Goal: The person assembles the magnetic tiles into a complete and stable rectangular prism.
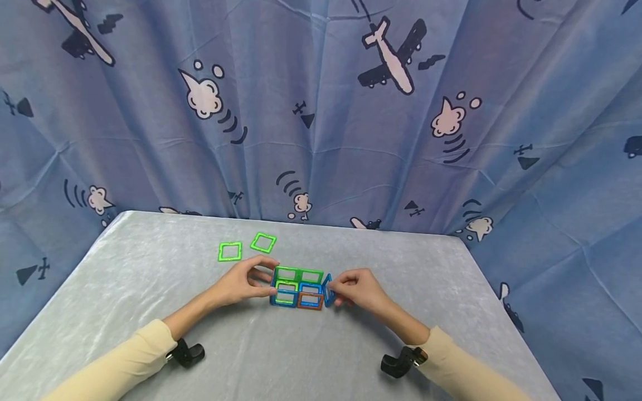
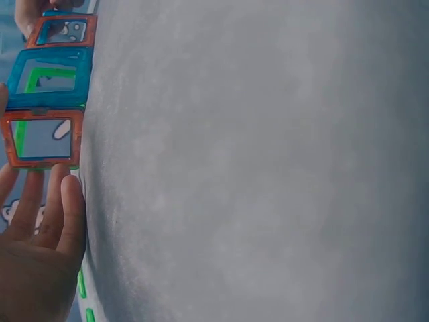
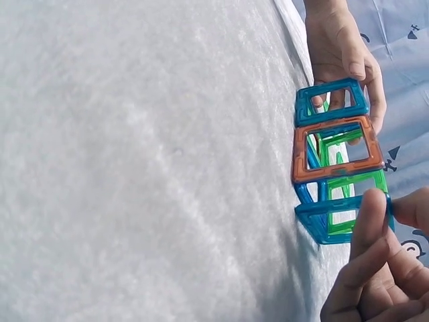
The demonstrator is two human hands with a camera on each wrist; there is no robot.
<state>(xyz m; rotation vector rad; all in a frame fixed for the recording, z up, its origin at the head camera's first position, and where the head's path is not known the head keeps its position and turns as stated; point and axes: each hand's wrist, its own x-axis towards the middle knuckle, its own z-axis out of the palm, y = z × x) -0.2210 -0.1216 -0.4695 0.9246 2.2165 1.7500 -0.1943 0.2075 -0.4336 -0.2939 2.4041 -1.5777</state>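
A low box of square-framed magnetic tiles stands on the table, with green tiles at the back and a blue tile beside an orange tile along the front. My left hand grips the box's left end, thumb at the front corner and fingers round the far side. At the right end, my right hand pinches a blue square tile between thumb and fingers. That tile is upright and slightly angled beside the box's right side; whether it touches, I cannot tell.
Two loose green square tiles, one to the left and another to its right, lie flat behind my left hand. A pale cloth covers the table. Behind it hangs a blue curtain printed with airplanes.
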